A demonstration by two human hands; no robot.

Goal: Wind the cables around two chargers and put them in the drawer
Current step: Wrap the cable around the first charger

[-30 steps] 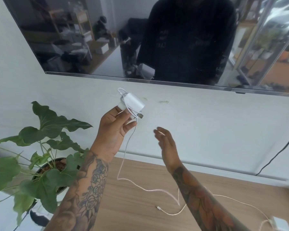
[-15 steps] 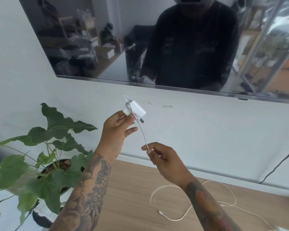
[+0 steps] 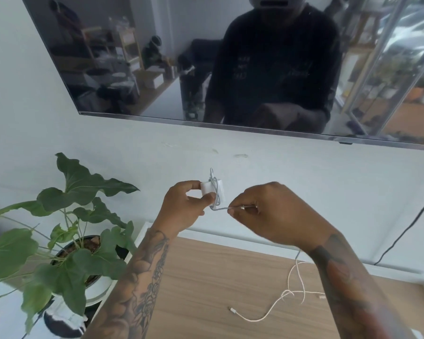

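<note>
My left hand holds a small white charger up in front of the wall, a couple of turns of its white cable lying across it. My right hand pinches that cable just right of the charger. The rest of the cable hangs behind my right forearm and lies in loose loops on the wooden top, its plug end free. A white corner at the bottom right edge may be the second charger. No drawer is in view.
A dark wall-mounted screen hangs above and reflects a person. A potted plant with broad leaves stands at the left end of the wooden top. A black cable runs down the wall at right.
Both hands have dropped lower in view. My right hand went from empty to pinching the cable, then moved up close beside the charger, pulling cable up off the wooden top.
</note>
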